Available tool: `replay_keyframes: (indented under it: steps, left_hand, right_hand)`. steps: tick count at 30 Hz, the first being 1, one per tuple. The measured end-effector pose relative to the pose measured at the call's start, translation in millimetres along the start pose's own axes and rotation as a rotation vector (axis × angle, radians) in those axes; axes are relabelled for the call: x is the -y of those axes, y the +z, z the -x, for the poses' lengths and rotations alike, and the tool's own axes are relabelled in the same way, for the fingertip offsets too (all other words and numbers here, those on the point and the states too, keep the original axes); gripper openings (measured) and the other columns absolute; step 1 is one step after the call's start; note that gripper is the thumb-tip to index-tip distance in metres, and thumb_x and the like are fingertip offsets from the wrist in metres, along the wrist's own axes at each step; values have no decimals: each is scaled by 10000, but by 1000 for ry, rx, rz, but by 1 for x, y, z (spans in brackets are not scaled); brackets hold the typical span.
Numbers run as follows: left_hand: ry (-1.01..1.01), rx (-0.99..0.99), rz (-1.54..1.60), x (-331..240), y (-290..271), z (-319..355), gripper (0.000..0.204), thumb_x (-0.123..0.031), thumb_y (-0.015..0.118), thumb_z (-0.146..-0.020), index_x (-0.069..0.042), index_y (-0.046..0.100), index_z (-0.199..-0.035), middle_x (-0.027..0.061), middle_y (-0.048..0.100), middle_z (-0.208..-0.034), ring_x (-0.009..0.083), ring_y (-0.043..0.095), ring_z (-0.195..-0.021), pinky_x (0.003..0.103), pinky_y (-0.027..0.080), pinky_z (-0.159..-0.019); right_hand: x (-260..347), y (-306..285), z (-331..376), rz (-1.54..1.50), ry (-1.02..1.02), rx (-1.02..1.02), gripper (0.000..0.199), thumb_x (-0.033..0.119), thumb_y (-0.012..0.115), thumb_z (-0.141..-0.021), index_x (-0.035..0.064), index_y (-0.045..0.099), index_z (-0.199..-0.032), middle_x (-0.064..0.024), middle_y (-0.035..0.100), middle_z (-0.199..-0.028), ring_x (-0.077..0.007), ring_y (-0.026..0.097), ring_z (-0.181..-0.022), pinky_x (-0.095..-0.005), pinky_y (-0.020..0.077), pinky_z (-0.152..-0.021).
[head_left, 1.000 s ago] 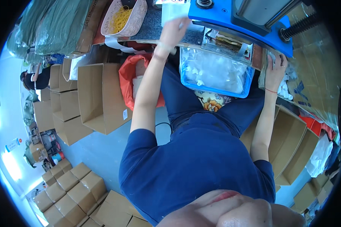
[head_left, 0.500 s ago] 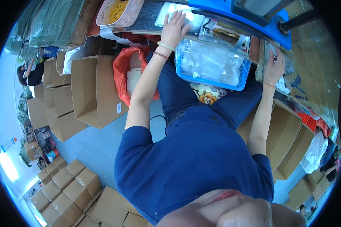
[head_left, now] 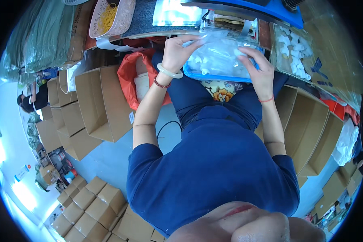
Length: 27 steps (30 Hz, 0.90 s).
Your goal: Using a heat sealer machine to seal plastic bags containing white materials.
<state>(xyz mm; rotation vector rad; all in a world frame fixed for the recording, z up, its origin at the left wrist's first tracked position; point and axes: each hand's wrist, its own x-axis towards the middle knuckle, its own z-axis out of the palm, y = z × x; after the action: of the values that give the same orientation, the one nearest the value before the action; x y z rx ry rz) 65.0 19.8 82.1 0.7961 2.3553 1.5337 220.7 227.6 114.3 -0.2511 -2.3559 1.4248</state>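
My left hand (head_left: 180, 52) pinches the edge of a clear plastic bag (head_left: 217, 37), which stretches over the blue bin (head_left: 213, 77) in front of my lap. Across from it, my right hand (head_left: 260, 66) is closed with thumb and fingertips on a small white plastic piece (head_left: 238, 52), close to the bag's other side. Clear bags and a few white pieces (head_left: 205, 71) lie in the bin. Its far part is hidden behind the bag. More loose white pieces (head_left: 296, 56) lie on the worktop to the right.
A blue machine (head_left: 266, 9) overhangs the worktop. Left of it lie a stack of clear film bags (head_left: 176, 14) and a white basket (head_left: 123, 18) of yellow rubber bands. A red bag (head_left: 127, 76) and open cardboard boxes (head_left: 103, 105) flank my legs.
My left hand has come off the film stack and moved right to the bin with a clear bag. My right hand has left the white pieces, moving left with one of them.
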Motion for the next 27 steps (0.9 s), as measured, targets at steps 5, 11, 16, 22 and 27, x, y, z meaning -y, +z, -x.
replay_keyframes:
  steps: [5, 11, 16, 22, 27]
  left_hand:
    - [-88, 178, 167, -25, 11, 4, 217, -130, 750, -844, 21, 726, -998, 37, 722, -883, 52, 616, -789, 191, 493, -725]
    - [-142, 476, 183, -24, 11, -1, 230, -166, 703, -889, 16, 721, -1029, 65, 724, -910, 72, 637, -806, 217, 514, -726]
    - [-456, 718, 696, -2, 34, -11, 273, -172, 667, -910, 47, 682, -1073, 140, 721, -957, 214, 708, -876, 307, 576, -736]
    - [-641, 516, 1114, 18, 65, -55, 293, -122, 578, -953, 44, 603, -1193, 142, 660, -1148, 250, 665, -1034, 369, 571, -879]
    - [-614, 512, 939, 13, 65, -53, 345, -207, 614, -949, 19, 608, -1210, 145, 659, -1164, 255, 656, -1061, 356, 536, -894]
  right_hand:
    - [18, -8, -22, 79, -284, -137, 222, 96, 725, -838, 23, 683, -1044, -88, 698, -1042, -185, 655, -948, -292, 500, -827]
    - [22, -29, -37, 226, -223, 242, 233, 191, 684, -877, 36, 672, -1051, -111, 684, -1003, -247, 655, -920, -334, 506, -820]
    - [-3, -25, -57, 102, 95, 386, 297, 243, 636, -907, 68, 631, -1148, -112, 675, -1019, -271, 649, -924, -333, 504, -822]
    - [-43, -67, -30, 981, -260, -109, 257, 200, 600, -887, 142, 627, -1136, -74, 651, -1052, -280, 642, -940, -390, 532, -798]
    - [-99, -68, -23, 1100, 201, -146, 248, 138, 558, -909, 173, 630, -1144, -114, 635, -1048, -330, 638, -940, -428, 527, -789]
